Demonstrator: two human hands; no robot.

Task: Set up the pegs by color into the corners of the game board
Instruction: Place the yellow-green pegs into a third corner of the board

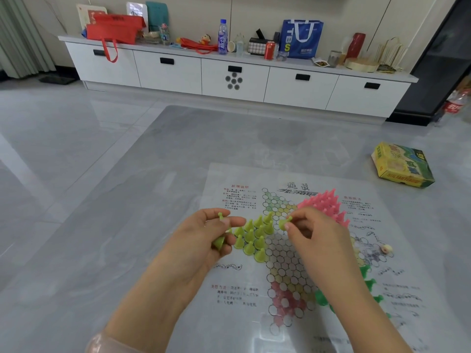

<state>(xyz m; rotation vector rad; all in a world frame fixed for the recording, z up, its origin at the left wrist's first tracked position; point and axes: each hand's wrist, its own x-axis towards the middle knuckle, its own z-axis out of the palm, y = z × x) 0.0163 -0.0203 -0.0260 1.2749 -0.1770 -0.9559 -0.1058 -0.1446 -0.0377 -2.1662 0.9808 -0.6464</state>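
A paper Chinese-checkers board [280, 266] lies on the grey table. Several yellow-green pegs [252, 235] stand in its left corner. Pink pegs [323, 205] fill the upper right corner, and dark green pegs [367, 281] stand at the right, partly hidden by my right forearm. My left hand [204, 240] holds yellow-green pegs [219, 241] just left of the standing group. My right hand [313, 230] pinches one yellow-green peg [284, 223] above the board, right of that group.
A yellow-green game box [402, 165] lies at the table's far right. A small pale piece [386, 248] rests on the board's right side. Beyond the table stands a white low cabinet [234, 77] with bags, bottles and cans on top.
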